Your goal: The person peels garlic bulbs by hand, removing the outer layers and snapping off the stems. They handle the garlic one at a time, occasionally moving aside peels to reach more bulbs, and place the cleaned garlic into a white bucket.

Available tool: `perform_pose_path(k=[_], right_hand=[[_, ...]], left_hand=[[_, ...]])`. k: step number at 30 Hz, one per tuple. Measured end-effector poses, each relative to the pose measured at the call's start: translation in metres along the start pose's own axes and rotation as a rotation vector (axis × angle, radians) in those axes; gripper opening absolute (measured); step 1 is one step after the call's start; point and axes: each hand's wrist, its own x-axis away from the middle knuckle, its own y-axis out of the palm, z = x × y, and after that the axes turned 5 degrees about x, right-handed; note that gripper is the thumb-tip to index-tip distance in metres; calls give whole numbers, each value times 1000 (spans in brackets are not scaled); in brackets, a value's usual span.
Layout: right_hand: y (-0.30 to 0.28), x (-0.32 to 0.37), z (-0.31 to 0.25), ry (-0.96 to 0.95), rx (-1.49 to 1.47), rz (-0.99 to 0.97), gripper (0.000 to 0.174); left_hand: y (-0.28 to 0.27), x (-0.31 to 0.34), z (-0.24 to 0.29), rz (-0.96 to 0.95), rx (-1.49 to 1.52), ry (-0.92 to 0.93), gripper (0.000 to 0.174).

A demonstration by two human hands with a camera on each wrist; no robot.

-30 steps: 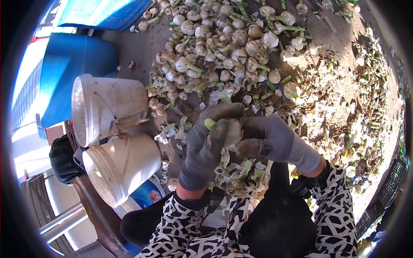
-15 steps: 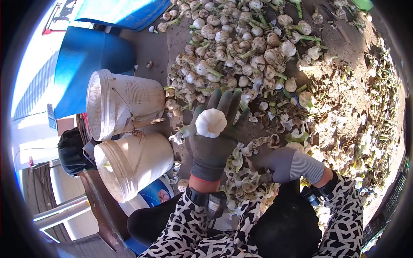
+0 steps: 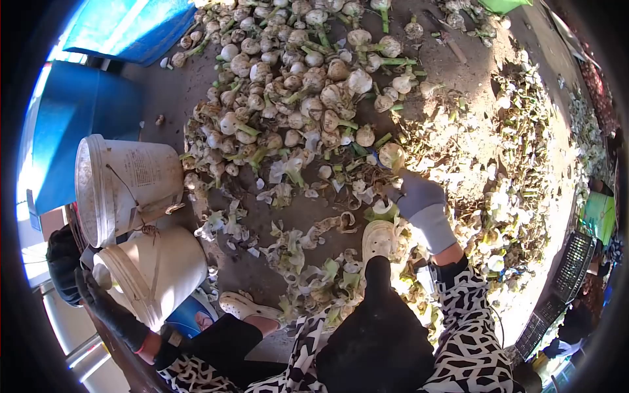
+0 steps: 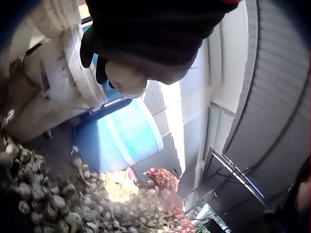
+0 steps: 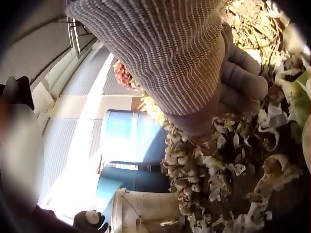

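Observation:
My left hand, in a dark glove, is at the mouth of the lower white bucket on the left. A peeled white garlic bulb sits in its fingers in the left wrist view; the head view hides this bulb. My right hand, in a grey glove with a ribbed cuff, is low over the peelings, just below an unpeeled garlic bulb. Its fingers extend loosely in the right wrist view, and no bulb shows in them.
A big heap of garlic with stems covers the ground ahead. Another white bucket lies behind the lower one, near blue barrels. Peelings are strewn around a pale clog. Black crates stand at far right.
Both hands were together at a garlic bulb, then parted, with the peeled bulb on the left palm. The left hand has swung left to the bucket; the right has moved forward toward the heap.

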Motion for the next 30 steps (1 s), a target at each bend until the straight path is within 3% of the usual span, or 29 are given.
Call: perform_pose_path(k=[1, 3, 5, 6, 7, 9, 10, 11, 13, 14, 16, 17, 19, 20, 23, 25, 26, 27, 29, 30], right_hand=[[0, -13, 15, 110, 30, 0, 59], [21, -47, 34, 99, 184, 27, 56], [49, -71, 42, -93, 168, 36, 51], [63, -80, 47, -90, 25, 162, 46], [78, -97, 66, -196, -125, 178, 43], [28, -71, 17, -14, -574, 76, 41], [13, -60, 2, -29, -861, -40, 39], [-4, -44, -13, -96, -1036, -189, 36], [-27, -19, -35, -348, -948, -172, 39], [-30, -12, -43, -351, -948, -171, 39], [-34, 0, -57, -317, -1801, -210, 40], [-31, 4, -62, -323, -1797, -208, 40], [-21, 10, -73, -347, -1583, -69, 42], [-20, 16, -83, -308, -1376, 56, 34], [-34, 19, -89, -135, -1380, -133, 25], [-35, 20, -92, -195, -1425, -97, 17], [-43, 23, -91, -286, -1225, -54, 17], [-47, 24, -90, -371, -1024, -13, 16], [-46, 23, -82, -446, -938, -6, 17], [-45, 22, -81, -520, -852, 7, 18]], left_hand=[[-22, -10, -38, 228, 269, -219, 42], [38, 5, 55, 99, 210, -167, 42], [109, 25, 145, -94, 210, -155, 45], [145, 43, 164, -256, 228, -69, 52], [179, 64, 204, -458, 512, -289, 61], [243, 109, 225, -748, 601, -36, 76], [262, 119, 248, -831, 599, 124, 81], [274, 134, 268, -892, 662, 75, 83], [297, 159, 279, -1002, 1003, -119, 83], [296, 160, 284, -999, 1002, -117, 83], [290, 158, 292, -830, 1132, -214, 79], [288, 155, 293, -825, 1136, -210, 79], [282, 150, 291, -677, 821, 131, 77], [281, 150, 291, -676, 818, 130, 77], [273, 154, 286, -665, 739, 123, 76], [272, 152, 284, -670, 800, 57, 78], [271, 155, 286, -731, 1197, -368, 82], [268, 154, 283, -728, 1194, -374, 82], [259, 143, 275, -949, 1550, -861, 85], [256, 133, 274, -1021, 1364, -918, 83]])
